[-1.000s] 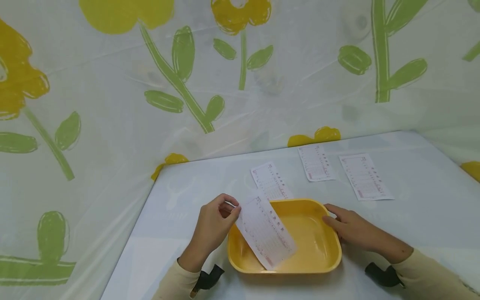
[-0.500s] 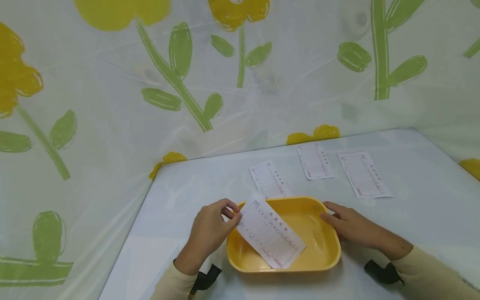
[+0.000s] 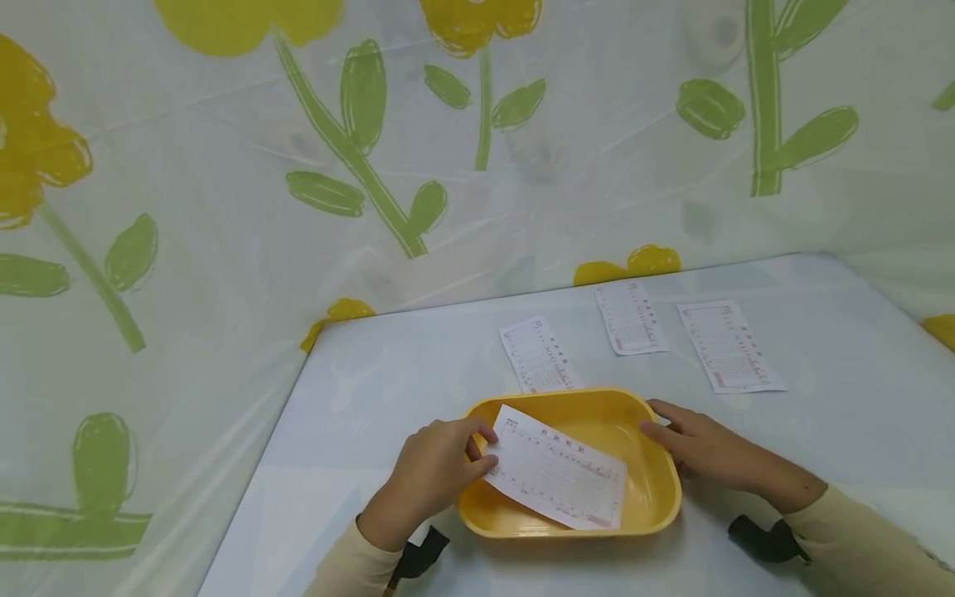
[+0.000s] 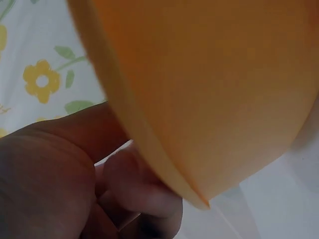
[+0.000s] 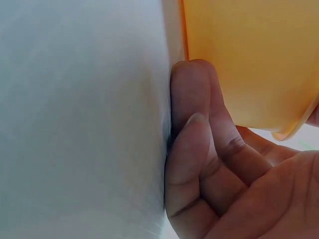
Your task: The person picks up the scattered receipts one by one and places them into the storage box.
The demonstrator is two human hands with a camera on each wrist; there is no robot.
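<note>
A printed paper slip [image 3: 559, 473] lies slantwise inside a yellow plastic tray [image 3: 597, 406], its left end near the tray's left rim. Over that end is my left hand [image 3: 440, 460], thumb and index fingertips parted at the slip's edge. In the left wrist view, the tray's outer wall [image 4: 214, 89] hides the slip, and the other fingers [image 4: 139, 186] curl below the rim. My right hand [image 3: 705, 452] grips the tray's right end, thumb at the rim. Its fingers [image 5: 192, 94] bend against the outside wall, low beside the table, in the right wrist view.
Behind the tray lies one printed slip [image 3: 540, 356], partly hidden by the rim. Two others, a middle slip [image 3: 632, 319] and a right slip [image 3: 731, 348], lie farther back on the white table [image 3: 358, 398]. A flower-printed curtain [image 3: 559, 207] hangs behind the table.
The slip has turned to lie flatter across the tray and shifted right. My left hand has moved slightly right and down, and its pinching fingertips have parted. The right hand keeps its grip.
</note>
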